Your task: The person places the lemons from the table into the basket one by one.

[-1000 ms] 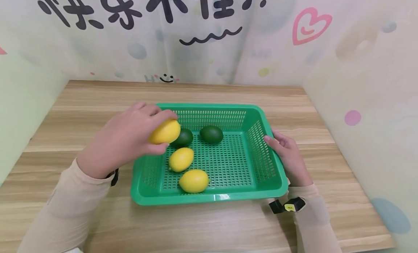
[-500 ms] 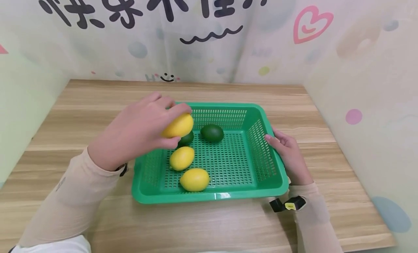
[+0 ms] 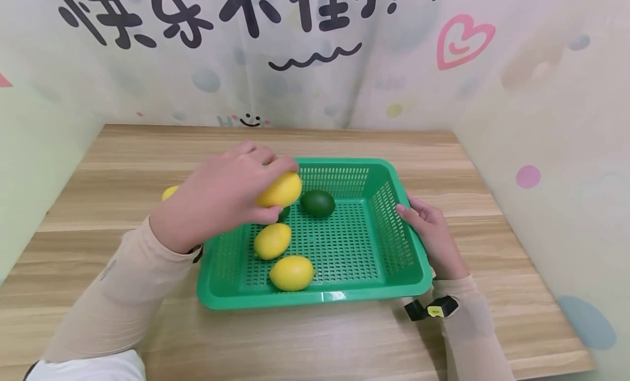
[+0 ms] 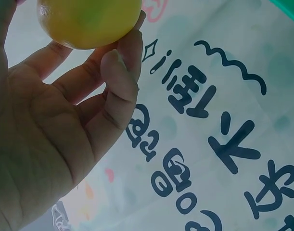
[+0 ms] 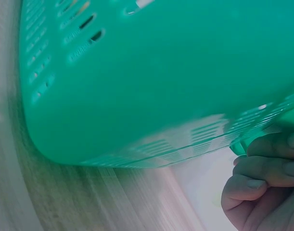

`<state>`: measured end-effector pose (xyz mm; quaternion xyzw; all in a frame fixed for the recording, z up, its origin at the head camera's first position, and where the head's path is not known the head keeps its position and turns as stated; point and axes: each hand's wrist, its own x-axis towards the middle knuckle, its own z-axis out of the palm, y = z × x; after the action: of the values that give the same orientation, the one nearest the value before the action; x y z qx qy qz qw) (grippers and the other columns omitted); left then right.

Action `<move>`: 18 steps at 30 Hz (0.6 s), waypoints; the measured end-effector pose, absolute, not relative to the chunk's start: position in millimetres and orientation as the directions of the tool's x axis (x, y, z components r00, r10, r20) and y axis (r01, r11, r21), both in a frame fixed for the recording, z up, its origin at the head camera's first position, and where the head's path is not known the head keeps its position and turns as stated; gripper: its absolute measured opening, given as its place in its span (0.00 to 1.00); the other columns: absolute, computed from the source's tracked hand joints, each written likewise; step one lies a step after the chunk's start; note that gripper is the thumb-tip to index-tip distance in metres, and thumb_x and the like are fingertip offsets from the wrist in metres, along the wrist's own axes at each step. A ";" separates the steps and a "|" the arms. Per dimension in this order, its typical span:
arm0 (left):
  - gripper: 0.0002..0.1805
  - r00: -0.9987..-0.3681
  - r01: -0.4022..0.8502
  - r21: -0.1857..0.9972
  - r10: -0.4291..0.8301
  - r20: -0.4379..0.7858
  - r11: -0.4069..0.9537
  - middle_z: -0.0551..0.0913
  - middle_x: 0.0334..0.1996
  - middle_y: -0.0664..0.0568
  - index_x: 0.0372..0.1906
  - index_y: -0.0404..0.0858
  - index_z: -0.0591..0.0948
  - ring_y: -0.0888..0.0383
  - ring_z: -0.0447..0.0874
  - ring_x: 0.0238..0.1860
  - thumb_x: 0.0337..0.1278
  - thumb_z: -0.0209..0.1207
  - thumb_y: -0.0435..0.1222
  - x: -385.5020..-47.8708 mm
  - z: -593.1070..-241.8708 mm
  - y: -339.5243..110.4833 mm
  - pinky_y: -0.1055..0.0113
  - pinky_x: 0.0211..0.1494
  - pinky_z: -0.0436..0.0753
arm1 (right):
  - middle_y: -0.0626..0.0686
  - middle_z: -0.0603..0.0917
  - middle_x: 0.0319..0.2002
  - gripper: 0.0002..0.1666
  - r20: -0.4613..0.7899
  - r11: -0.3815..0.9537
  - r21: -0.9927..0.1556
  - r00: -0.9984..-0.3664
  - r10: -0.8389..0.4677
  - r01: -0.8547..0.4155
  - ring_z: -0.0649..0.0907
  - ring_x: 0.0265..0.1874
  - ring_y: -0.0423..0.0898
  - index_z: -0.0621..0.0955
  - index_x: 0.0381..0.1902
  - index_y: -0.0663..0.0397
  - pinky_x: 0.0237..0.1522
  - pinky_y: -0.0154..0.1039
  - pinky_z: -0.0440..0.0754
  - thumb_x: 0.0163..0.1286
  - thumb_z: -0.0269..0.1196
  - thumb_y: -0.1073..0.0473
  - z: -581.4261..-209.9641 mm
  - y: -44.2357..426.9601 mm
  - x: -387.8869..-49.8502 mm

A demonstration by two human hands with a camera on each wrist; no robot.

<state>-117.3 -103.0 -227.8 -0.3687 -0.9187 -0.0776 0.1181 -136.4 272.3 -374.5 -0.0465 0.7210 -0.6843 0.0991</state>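
In the head view my left hand (image 3: 221, 192) holds a lemon (image 3: 281, 191) above the left part of a green plastic basket (image 3: 305, 299). Thumb and fingers pinch the lemon (image 4: 89, 21) in the left wrist view too. Two more lemons lie inside, one near the middle left (image 3: 273, 241) and one by the front wall (image 3: 292, 273). A dark green oval fruit (image 3: 317, 203) rests at the back; another (image 3: 284, 213) is mostly hidden under the held lemon. My right hand (image 3: 438, 239) grips the basket's right rim, thumb on top. Its curled fingers (image 5: 248, 187) show beside the basket wall (image 5: 161, 86).
A sliver of a yellow fruit (image 3: 169, 192) shows on the wooden table (image 3: 295, 343), left of the basket and partly behind my left hand. A printed cloth (image 3: 315, 86) with large writing hangs behind the table.
My left hand has moved right with the lemon, farther over the basket, covering more of one dark green fruit. A yellow fruit behind it has come into view. My right hand stays on the rim.
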 end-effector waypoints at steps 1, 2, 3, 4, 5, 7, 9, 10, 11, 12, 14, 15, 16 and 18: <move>0.23 -0.697 0.699 0.055 0.662 0.275 0.713 0.83 0.38 0.46 0.53 0.42 0.81 0.47 0.77 0.39 0.48 0.71 0.38 -118.0 -228.5 -101.7 0.57 0.30 0.81 | 0.66 0.87 0.46 0.35 -0.081 0.058 -0.996 -0.975 -0.205 0.070 0.91 0.35 0.51 0.64 0.78 0.64 0.36 0.49 0.88 0.81 0.57 0.53 -373.9 272.1 -136.4; 0.23 -0.693 0.703 0.052 0.666 0.276 0.710 0.82 0.38 0.46 0.52 0.42 0.81 0.48 0.77 0.38 0.48 0.71 0.38 -118.9 -229.6 -100.6 0.58 0.29 0.80 | 0.66 0.87 0.46 0.35 -0.083 0.060 -0.996 -0.975 -0.205 0.072 0.91 0.35 0.51 0.64 0.78 0.64 0.36 0.49 0.88 0.81 0.57 0.53 -373.4 272.1 -136.3; 0.23 -0.691 0.705 0.051 0.669 0.272 0.707 0.82 0.38 0.46 0.53 0.42 0.81 0.48 0.77 0.38 0.48 0.72 0.39 -119.8 -230.7 -99.3 0.59 0.30 0.80 | 0.65 0.87 0.46 0.35 -0.085 0.061 -0.995 -0.975 -0.205 0.073 0.91 0.35 0.51 0.64 0.78 0.64 0.36 0.48 0.88 0.82 0.57 0.53 -372.8 272.1 -136.2; 0.23 -0.688 0.709 0.051 0.674 0.270 0.703 0.82 0.37 0.46 0.53 0.42 0.81 0.49 0.77 0.37 0.48 0.72 0.39 -120.6 -232.2 -98.2 0.59 0.29 0.80 | 0.65 0.88 0.46 0.35 -0.087 0.063 -0.995 -0.975 -0.205 0.075 0.91 0.35 0.51 0.64 0.78 0.64 0.36 0.48 0.88 0.81 0.57 0.53 -372.7 272.0 -136.0; 0.24 -0.685 0.713 0.051 0.678 0.266 0.700 0.82 0.38 0.46 0.53 0.42 0.81 0.49 0.77 0.37 0.48 0.73 0.40 -121.2 -233.6 -96.8 0.60 0.28 0.80 | 0.65 0.88 0.46 0.35 -0.088 0.063 -0.995 -0.975 -0.203 0.077 0.91 0.35 0.51 0.64 0.78 0.64 0.36 0.48 0.88 0.81 0.57 0.52 -372.6 271.9 -135.8; 0.24 -0.679 0.722 0.058 0.689 0.254 0.690 0.82 0.37 0.47 0.53 0.41 0.81 0.50 0.76 0.36 0.49 0.72 0.40 -122.5 -236.4 -94.5 0.61 0.28 0.79 | 0.65 0.88 0.46 0.35 -0.086 0.059 -0.995 -0.976 -0.200 0.076 0.91 0.36 0.51 0.64 0.78 0.64 0.36 0.48 0.88 0.81 0.57 0.53 -372.6 271.8 -135.7; 0.23 -0.675 0.728 0.067 0.696 0.245 0.683 0.81 0.35 0.48 0.53 0.41 0.80 0.50 0.75 0.35 0.50 0.71 0.39 -123.7 -238.7 -92.4 0.62 0.28 0.77 | 0.66 0.88 0.47 0.35 -0.082 0.052 -0.996 -0.977 -0.196 0.073 0.91 0.36 0.52 0.64 0.78 0.63 0.36 0.48 0.88 0.81 0.57 0.53 -372.9 271.6 -135.8; 0.22 -0.672 0.731 0.068 0.699 0.245 0.679 0.81 0.33 0.49 0.52 0.41 0.80 0.50 0.75 0.34 0.50 0.71 0.38 -124.2 -240.0 -91.5 0.63 0.27 0.76 | 0.67 0.87 0.47 0.35 -0.079 0.049 -0.996 -0.978 -0.195 0.071 0.91 0.36 0.53 0.65 0.78 0.63 0.36 0.49 0.88 0.81 0.58 0.53 -373.0 271.5 -135.9; 0.22 -0.670 0.733 0.067 0.701 0.246 0.677 0.80 0.32 0.49 0.52 0.41 0.80 0.50 0.74 0.33 0.50 0.71 0.38 -124.6 -241.1 -90.5 0.63 0.26 0.75 | 0.67 0.87 0.47 0.35 -0.076 0.044 -0.997 -0.978 -0.195 0.069 0.91 0.37 0.54 0.65 0.78 0.63 0.36 0.49 0.88 0.81 0.58 0.53 -373.3 271.5 -136.0; 0.22 -0.668 0.734 0.068 0.701 0.249 0.676 0.79 0.30 0.50 0.51 0.41 0.79 0.50 0.74 0.32 0.49 0.70 0.37 -125.2 -242.5 -89.6 0.64 0.25 0.74 | 0.67 0.87 0.48 0.34 -0.074 0.042 -0.997 -0.978 -0.197 0.067 0.91 0.37 0.54 0.65 0.78 0.63 0.36 0.49 0.88 0.81 0.58 0.53 -373.6 271.5 -136.1; 0.21 -0.667 0.736 0.067 0.704 0.244 0.674 0.78 0.29 0.50 0.49 0.40 0.79 0.50 0.73 0.31 0.48 0.70 0.37 -126.5 -244.9 -86.8 0.64 0.24 0.72 | 0.67 0.87 0.48 0.34 -0.071 0.043 -0.997 -0.978 -0.198 0.064 0.91 0.37 0.55 0.65 0.78 0.62 0.36 0.49 0.88 0.81 0.58 0.53 -373.9 271.4 -136.1; 0.22 -0.666 0.738 0.064 0.708 0.237 0.672 0.79 0.29 0.50 0.49 0.40 0.79 0.50 0.73 0.31 0.47 0.71 0.37 -126.8 -245.8 -84.8 0.65 0.25 0.72 | 0.67 0.87 0.48 0.35 -0.071 0.045 -0.997 -0.977 -0.200 0.063 0.91 0.38 0.55 0.65 0.78 0.62 0.36 0.49 0.88 0.81 0.58 0.53 -373.9 271.5 -136.1; 0.22 -0.666 0.739 0.064 0.712 0.224 0.671 0.79 0.29 0.50 0.49 0.39 0.78 0.50 0.73 0.31 0.48 0.71 0.38 -127.5 -246.9 -82.5 0.65 0.25 0.72 | 0.67 0.87 0.48 0.35 -0.071 0.048 -0.997 -0.977 -0.201 0.063 0.91 0.38 0.55 0.64 0.78 0.62 0.36 0.49 0.88 0.81 0.58 0.53 -373.9 271.5 -136.0; 0.23 -0.667 0.742 0.073 0.721 0.188 0.667 0.80 0.30 0.50 0.50 0.38 0.79 0.50 0.72 0.31 0.48 0.71 0.38 -128.3 -248.9 -77.2 0.65 0.26 0.73 | 0.66 0.87 0.48 0.35 -0.073 0.054 -0.997 -0.977 -0.199 0.063 0.91 0.38 0.55 0.64 0.78 0.62 0.36 0.49 0.88 0.81 0.58 0.52 -373.8 271.5 -135.7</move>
<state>-128.3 -77.2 -248.9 -0.4019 -0.9101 -0.0717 0.0715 -135.7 271.5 -373.8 -0.0474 0.7197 -0.6861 0.0956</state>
